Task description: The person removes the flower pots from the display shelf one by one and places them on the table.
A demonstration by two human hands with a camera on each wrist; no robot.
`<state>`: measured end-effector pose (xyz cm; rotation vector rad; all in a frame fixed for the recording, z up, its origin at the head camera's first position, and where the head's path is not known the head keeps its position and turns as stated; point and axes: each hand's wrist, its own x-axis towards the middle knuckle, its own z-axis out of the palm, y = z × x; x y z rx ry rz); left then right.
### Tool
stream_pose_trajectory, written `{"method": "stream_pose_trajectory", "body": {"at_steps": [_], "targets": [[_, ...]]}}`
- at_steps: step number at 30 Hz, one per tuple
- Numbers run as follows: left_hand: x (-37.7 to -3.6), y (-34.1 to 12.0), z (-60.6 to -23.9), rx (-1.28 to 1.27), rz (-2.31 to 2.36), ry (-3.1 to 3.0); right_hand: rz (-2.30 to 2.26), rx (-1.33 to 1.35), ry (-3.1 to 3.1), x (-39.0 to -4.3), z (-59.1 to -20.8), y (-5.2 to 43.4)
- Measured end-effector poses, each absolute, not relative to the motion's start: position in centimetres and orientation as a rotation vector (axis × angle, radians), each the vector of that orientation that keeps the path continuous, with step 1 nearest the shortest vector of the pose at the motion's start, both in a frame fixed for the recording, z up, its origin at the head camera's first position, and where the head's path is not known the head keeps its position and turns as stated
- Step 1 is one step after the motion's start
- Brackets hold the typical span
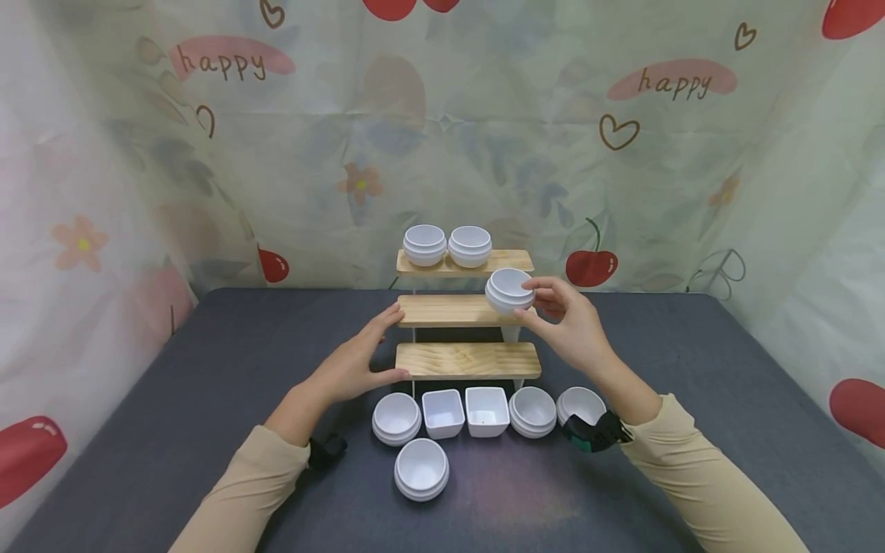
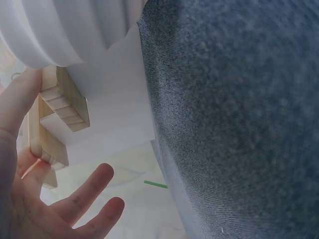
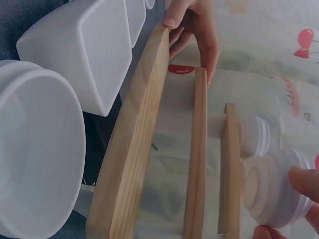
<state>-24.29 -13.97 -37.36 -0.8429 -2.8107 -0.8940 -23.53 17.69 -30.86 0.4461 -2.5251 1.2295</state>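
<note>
Fingers [image 1: 535,296] hold one of eight round bowls [image 1: 509,289]; two square.

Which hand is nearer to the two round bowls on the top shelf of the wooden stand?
Right. The right hand holds a round bowl just below the top shelf's right end, near the two top bowls. The left hand rests lower, against the left ends of the middle and bottom shelves.
</note>
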Motion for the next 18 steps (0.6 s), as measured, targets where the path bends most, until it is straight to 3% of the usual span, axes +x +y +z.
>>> {"method": "stream_pose_trajectory", "body": {"at_steps": [18], "targets": [[-24.27,-13.9,-37.36,-0.839,-0.89,-2.814,1.239,0.48,-2.533,-23.1,-31.15,17.64]]}}
